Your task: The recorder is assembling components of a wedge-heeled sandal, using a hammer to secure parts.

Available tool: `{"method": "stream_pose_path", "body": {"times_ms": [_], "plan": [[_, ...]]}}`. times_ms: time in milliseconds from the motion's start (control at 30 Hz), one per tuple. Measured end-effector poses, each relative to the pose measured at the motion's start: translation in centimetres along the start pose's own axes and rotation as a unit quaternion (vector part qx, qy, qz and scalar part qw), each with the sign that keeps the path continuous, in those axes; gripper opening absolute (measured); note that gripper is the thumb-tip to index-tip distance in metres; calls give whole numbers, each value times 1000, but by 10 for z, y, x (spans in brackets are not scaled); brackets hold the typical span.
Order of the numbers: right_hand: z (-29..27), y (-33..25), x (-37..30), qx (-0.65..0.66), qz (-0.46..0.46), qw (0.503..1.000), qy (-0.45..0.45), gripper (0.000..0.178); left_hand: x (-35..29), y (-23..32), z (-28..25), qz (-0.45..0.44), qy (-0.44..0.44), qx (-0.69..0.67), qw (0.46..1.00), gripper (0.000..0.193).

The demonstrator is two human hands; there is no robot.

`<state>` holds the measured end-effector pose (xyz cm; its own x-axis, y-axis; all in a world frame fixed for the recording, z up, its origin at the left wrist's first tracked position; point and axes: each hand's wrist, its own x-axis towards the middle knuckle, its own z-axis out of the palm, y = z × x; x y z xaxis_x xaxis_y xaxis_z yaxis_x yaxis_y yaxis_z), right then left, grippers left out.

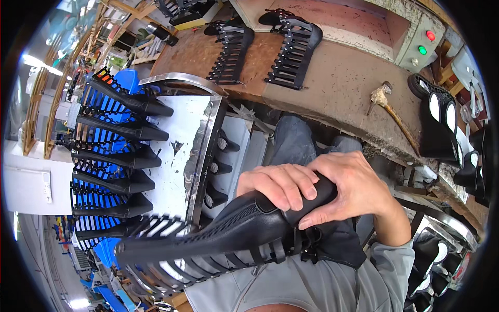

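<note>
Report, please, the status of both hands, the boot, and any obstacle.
Left hand and right hand: both on black strappy boot. Zipper faces upward. No obstacle seen at hands; hammer lies apart, on workbench.

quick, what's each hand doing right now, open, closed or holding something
Left hand: closed, holding the black boot, fingers curled over it.
Right hand: closed, holding the same boot's end.

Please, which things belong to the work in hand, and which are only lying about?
Work in hand:
black strappy boot, gripped by left hand and right hand
probably the similar boots at left

Seemingly lying about, untouched:
hammer on the bench
black soles at right
</note>
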<state>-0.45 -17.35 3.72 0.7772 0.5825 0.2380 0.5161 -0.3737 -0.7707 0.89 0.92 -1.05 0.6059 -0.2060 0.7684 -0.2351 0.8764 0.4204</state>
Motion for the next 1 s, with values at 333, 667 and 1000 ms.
{"method": "stream_pose_path", "body": {"times_ms": [333, 667, 1000], "plan": [[1, -16, 2, 232, 44, 968, 81, 78, -1, 4, -10, -96, -44, 97, 990, 20], [-9, -39, 9, 62, 101, 993, 6, 86, -5, -5, -10, -40, -22, 65, 997, 20], [5, 3, 10, 1, -16, 999, -41, 74, -10, -4, -16, -82, 29, -74, 993, 21]]}}
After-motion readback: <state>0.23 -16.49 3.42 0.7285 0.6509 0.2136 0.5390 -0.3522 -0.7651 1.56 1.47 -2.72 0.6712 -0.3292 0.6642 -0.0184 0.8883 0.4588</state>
